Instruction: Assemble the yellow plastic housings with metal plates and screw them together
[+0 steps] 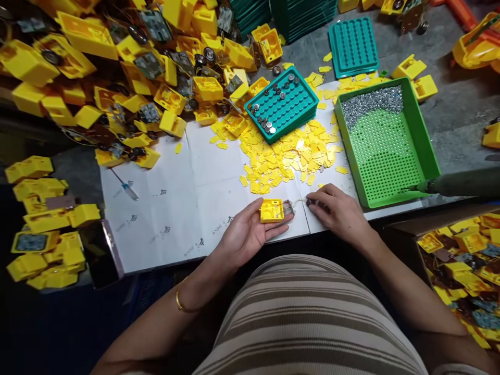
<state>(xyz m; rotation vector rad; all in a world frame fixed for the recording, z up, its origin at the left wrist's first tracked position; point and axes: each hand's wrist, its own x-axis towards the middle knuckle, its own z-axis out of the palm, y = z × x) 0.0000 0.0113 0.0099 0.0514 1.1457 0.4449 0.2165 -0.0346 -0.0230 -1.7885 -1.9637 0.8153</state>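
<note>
On my left hand point(246, 232), palm up, lies a small yellow plastic case point(272, 210), its open side facing up and my thumb against its left edge. A small grey part point(288, 208) sits at the case's right side, over my fingers. Thin pale wires run from there towards my right hand point(338, 211). Between the thumb and fingers of that hand is a small dark round part point(310, 201), mostly covered by the fingertips. Both hands are over the front edge of the white paper point(167, 166).
Yellow cases point(172, 99) with wired parts are heaped at the back left. Flat yellow pieces point(273, 161) lie before a teal tray point(283, 104) holding button cells. A green basket point(433, 156) contains screws; a dark tool point(461, 183) extends over it. A screwdriver point(128, 191) lies left.
</note>
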